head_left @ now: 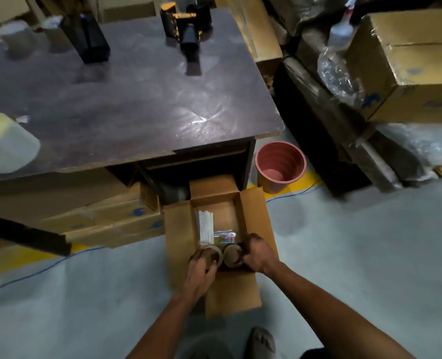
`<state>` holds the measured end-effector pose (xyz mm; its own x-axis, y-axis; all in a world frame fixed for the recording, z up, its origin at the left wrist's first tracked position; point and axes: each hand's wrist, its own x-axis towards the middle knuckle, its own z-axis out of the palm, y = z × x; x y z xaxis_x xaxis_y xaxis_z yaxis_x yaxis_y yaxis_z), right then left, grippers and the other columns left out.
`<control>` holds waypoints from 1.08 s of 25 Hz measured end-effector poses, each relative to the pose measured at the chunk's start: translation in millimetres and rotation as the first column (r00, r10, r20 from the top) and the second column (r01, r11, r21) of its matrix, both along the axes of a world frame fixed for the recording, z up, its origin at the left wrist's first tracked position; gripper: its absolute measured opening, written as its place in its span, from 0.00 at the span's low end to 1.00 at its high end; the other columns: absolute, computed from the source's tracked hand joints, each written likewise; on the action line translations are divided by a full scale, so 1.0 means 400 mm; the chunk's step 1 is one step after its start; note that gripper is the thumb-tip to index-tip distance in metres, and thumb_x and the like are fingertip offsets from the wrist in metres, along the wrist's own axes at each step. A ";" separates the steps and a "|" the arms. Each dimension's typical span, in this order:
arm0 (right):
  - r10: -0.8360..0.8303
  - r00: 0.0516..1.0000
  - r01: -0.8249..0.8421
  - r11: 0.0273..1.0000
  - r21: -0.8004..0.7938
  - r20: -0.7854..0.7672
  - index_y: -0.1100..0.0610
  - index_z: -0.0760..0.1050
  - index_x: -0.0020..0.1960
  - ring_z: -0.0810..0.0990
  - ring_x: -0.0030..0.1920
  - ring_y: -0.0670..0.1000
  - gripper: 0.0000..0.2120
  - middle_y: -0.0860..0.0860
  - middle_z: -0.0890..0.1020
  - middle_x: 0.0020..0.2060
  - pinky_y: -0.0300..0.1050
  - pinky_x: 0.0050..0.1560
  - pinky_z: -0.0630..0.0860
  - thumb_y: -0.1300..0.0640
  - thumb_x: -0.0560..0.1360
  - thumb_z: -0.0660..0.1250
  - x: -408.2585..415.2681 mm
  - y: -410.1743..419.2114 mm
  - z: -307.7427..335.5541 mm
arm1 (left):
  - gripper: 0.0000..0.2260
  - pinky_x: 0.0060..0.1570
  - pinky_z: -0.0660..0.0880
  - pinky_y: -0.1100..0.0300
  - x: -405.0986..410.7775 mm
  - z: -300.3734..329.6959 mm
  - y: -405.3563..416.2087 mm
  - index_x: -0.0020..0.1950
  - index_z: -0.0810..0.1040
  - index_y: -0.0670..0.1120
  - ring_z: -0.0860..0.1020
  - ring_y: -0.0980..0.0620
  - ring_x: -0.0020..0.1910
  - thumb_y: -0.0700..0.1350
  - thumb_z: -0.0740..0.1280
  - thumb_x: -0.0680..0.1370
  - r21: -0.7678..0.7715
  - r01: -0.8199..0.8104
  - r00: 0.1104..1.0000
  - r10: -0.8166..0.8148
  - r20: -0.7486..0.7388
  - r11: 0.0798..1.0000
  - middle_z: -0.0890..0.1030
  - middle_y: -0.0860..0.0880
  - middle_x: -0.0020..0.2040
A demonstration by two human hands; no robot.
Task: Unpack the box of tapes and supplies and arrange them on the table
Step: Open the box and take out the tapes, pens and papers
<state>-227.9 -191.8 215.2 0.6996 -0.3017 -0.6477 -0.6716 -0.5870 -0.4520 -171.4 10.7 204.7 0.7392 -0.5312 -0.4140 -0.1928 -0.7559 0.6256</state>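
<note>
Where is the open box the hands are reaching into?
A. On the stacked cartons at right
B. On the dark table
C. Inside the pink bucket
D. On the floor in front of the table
D: the box sits on the grey floor below the table edge, with the left hand and right hand each gripping a tape roll inside.

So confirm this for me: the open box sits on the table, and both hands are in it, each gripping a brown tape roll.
Wrong on one point: the box sits on the floor in front of the table, not on it, as the head view shows. The rest holds: the left hand and right hand are in it, each gripping a brown tape roll.
</note>
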 end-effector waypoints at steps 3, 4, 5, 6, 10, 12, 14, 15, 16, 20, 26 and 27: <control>0.068 0.998 -0.068 0.998 -0.003 0.005 0.56 0.75 0.66 0.77 0.62 0.56 0.28 0.56 0.79 0.62 0.36 0.57 0.69 0.43 0.71 0.71 0.013 -0.009 -0.191 | 0.20 0.70 0.68 0.54 0.019 -0.174 -0.006 0.70 0.71 0.54 0.70 0.47 0.71 0.58 0.58 0.79 0.041 0.017 0.999 -0.018 0.031 0.999 0.71 0.50 0.72; 0.082 0.996 -0.082 0.996 -0.018 0.017 0.56 0.76 0.65 0.77 0.61 0.56 0.27 0.56 0.80 0.62 0.35 0.56 0.68 0.42 0.72 0.69 0.022 -0.014 -0.253 | 0.22 0.69 0.68 0.55 0.026 -0.227 -0.013 0.69 0.73 0.51 0.71 0.46 0.70 0.58 0.57 0.79 0.022 0.013 0.998 -0.014 0.055 1.000 0.73 0.48 0.71; 0.100 0.995 -0.099 0.995 -0.032 0.026 0.56 0.77 0.65 0.78 0.61 0.57 0.26 0.56 0.81 0.61 0.36 0.57 0.68 0.44 0.72 0.69 0.032 -0.021 -0.315 | 0.22 0.67 0.69 0.56 0.033 -0.287 -0.024 0.68 0.74 0.49 0.73 0.46 0.70 0.57 0.57 0.78 0.003 0.012 0.996 -0.012 0.087 1.000 0.74 0.46 0.71; 0.113 0.993 -0.112 0.993 -0.045 0.035 0.57 0.76 0.66 0.78 0.61 0.58 0.24 0.56 0.81 0.61 0.38 0.58 0.69 0.46 0.73 0.68 0.043 -0.024 -0.374 | 0.22 0.66 0.69 0.56 0.039 -0.340 -0.033 0.68 0.75 0.48 0.73 0.45 0.70 0.56 0.58 0.78 0.018 0.023 0.994 -0.025 0.111 1.000 0.74 0.45 0.71; 0.170 0.984 -0.166 0.983 -0.085 0.049 0.61 0.66 0.75 0.75 0.65 0.61 0.29 0.59 0.75 0.67 0.42 0.61 0.67 0.51 0.77 0.65 0.081 -0.012 -0.581 | 0.27 0.64 0.72 0.51 0.074 -0.585 -0.053 0.71 0.73 0.45 0.74 0.40 0.68 0.55 0.61 0.75 0.132 0.015 0.992 -0.031 0.123 0.991 0.72 0.43 0.72; 0.177 0.983 -0.173 0.981 -0.093 0.043 0.58 0.63 0.77 0.75 0.65 0.59 0.32 0.58 0.74 0.68 0.43 0.62 0.69 0.52 0.76 0.68 0.105 0.002 -0.658 | 0.30 0.69 0.68 0.51 0.092 -0.694 -0.058 0.76 0.65 0.48 0.69 0.41 0.71 0.56 0.63 0.75 0.235 0.057 0.994 -0.077 0.079 0.970 0.66 0.45 0.75; 0.189 0.982 -0.185 0.977 -0.110 0.028 0.56 0.60 0.78 0.72 0.68 0.58 0.36 0.58 0.71 0.70 0.42 0.66 0.69 0.51 0.74 0.70 0.123 0.010 -0.735 | 0.35 0.72 0.64 0.49 0.110 -0.760 -0.083 0.79 0.57 0.48 0.63 0.42 0.74 0.56 0.66 0.75 0.296 0.095 0.988 -0.126 0.089 0.951 0.61 0.45 0.77; 0.188 0.982 -0.185 0.976 -0.114 0.010 0.57 0.58 0.79 0.71 0.69 0.58 0.39 0.58 0.69 0.72 0.43 0.69 0.68 0.50 0.74 0.71 0.126 0.012 -0.775 | 0.37 0.72 0.64 0.48 0.114 -0.782 -0.101 0.79 0.55 0.47 0.62 0.42 0.75 0.56 0.67 0.75 0.310 0.102 0.986 -0.138 0.096 0.945 0.60 0.45 0.76; 0.194 0.981 -0.194 0.973 -0.126 -0.012 0.57 0.56 0.80 0.70 0.70 0.59 0.42 0.59 0.66 0.74 0.44 0.71 0.67 0.49 0.73 0.72 0.127 0.012 -0.808 | 0.40 0.71 0.64 0.48 0.116 -0.804 -0.121 0.79 0.53 0.47 0.61 0.41 0.75 0.56 0.69 0.74 0.328 0.099 0.986 -0.137 0.092 0.939 0.58 0.44 0.76; 0.224 0.974 -0.228 0.958 -0.172 -0.042 0.60 0.50 0.81 0.66 0.73 0.60 0.50 0.61 0.59 0.76 0.44 0.74 0.63 0.47 0.71 0.76 0.133 0.004 -0.877 | 0.47 0.71 0.63 0.48 0.116 -0.867 -0.151 0.80 0.50 0.47 0.58 0.39 0.75 0.56 0.75 0.71 0.378 0.058 0.993 -0.093 0.074 0.924 0.55 0.42 0.76; 0.211 0.977 -0.211 0.958 -0.193 -0.018 0.58 0.50 0.81 0.63 0.74 0.59 0.54 0.61 0.56 0.77 0.40 0.73 0.60 0.47 0.67 0.79 0.147 -0.003 -0.944 | 0.47 0.66 0.69 0.49 0.120 -0.927 -0.117 0.73 0.55 0.46 0.66 0.39 0.69 0.54 0.79 0.64 0.385 -0.008 0.985 -0.060 0.163 0.923 0.62 0.41 0.71; 0.171 0.985 -0.171 0.969 -0.180 -0.015 0.57 0.51 0.81 0.65 0.73 0.59 0.54 0.60 0.57 0.76 0.40 0.72 0.62 0.47 0.67 0.79 0.147 0.001 -0.943 | 0.47 0.65 0.70 0.50 0.118 -0.930 -0.117 0.72 0.55 0.46 0.67 0.40 0.68 0.53 0.80 0.62 0.383 -0.016 0.981 -0.059 0.182 0.923 0.63 0.41 0.70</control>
<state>-169.0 -191.6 -162.1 0.7511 -0.2891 -0.5936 -0.5543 -0.7646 -0.3289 -124.0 -36.2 -167.3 0.8129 -0.3773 -0.4437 -0.2971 -0.9238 0.2414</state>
